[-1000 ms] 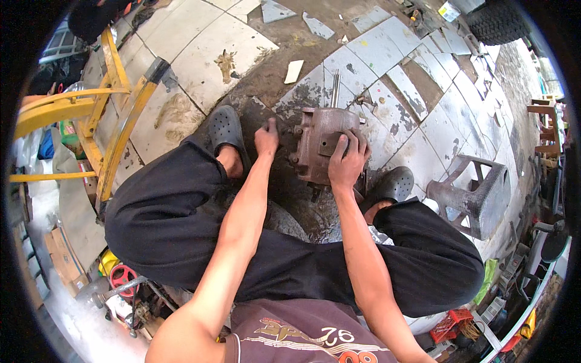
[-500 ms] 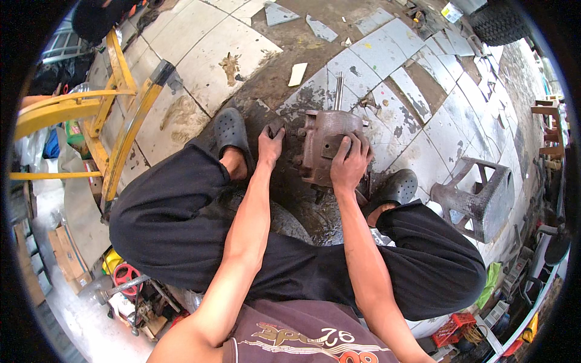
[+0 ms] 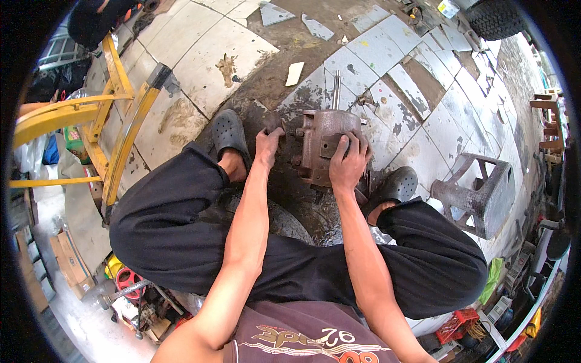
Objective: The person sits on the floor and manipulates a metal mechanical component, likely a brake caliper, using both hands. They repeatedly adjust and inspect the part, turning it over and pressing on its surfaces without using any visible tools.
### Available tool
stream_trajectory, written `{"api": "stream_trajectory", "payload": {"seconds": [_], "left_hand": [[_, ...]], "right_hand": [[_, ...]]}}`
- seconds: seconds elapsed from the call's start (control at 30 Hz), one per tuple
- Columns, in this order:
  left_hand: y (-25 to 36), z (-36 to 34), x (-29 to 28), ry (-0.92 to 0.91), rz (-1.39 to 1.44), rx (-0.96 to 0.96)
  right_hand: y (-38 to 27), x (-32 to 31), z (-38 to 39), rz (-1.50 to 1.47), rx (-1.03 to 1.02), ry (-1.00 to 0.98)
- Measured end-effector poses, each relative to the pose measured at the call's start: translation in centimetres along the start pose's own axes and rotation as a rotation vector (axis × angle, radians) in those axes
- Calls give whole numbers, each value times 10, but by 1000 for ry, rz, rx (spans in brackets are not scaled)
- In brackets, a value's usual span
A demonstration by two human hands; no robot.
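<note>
A rusty brown cast-metal housing (image 3: pixel 318 157) with a steel shaft (image 3: pixel 336 91) projecting from its far end stands on the dark, greasy floor between my feet. My right hand (image 3: pixel 350 154) grips the housing's near right part, fingers curled over it. My left hand (image 3: pixel 270 139) is closed just left of the housing, apart from it; whatever dark thing its fingers may hold is too hard to make out against the floor. Grey clogs (image 3: pixel 229 133) are on my feet, either side of the housing.
A yellow metal frame (image 3: pixel 124 151) stands at the left. A grey plastic stool (image 3: pixel 484 199) lies tipped at the right. Broken tiles (image 3: pixel 315 27) and a tyre (image 3: pixel 496 21) are at the back. Red crate (image 3: pixel 457 323), cardboard (image 3: pixel 69 260) and assorted tools line the lower edges.
My left hand dipped slightly and has shifted a little, its fingers curling differently. My right hand stays on the housing; the housing shows little movement apart from slight camera shift.
</note>
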State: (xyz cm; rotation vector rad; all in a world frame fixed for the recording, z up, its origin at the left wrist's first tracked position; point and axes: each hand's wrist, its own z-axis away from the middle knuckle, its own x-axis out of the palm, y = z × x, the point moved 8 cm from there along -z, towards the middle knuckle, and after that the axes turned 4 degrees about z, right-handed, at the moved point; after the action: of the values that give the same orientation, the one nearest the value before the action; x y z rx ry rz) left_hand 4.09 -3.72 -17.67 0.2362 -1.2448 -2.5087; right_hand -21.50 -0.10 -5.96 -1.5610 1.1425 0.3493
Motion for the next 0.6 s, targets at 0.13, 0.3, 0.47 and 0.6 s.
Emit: {"api": "stream_trajectory", "payload": {"seconds": [0.13,0.3,0.47,0.6], "left_hand": [[-8,-7,6,-53,66,-29],[-7,-7,11,-67,-78,62],[-6,-7,18,-84,-212,125],[-7,-13,19,-104,-274,197]], "right_hand": [[-3,-1,0,5,-10,13],[-2,0,-1,0,-11,-4],[-3,-1,-1,-7,-12,7],[-4,-1,-2,-3,-3,-4]]}}
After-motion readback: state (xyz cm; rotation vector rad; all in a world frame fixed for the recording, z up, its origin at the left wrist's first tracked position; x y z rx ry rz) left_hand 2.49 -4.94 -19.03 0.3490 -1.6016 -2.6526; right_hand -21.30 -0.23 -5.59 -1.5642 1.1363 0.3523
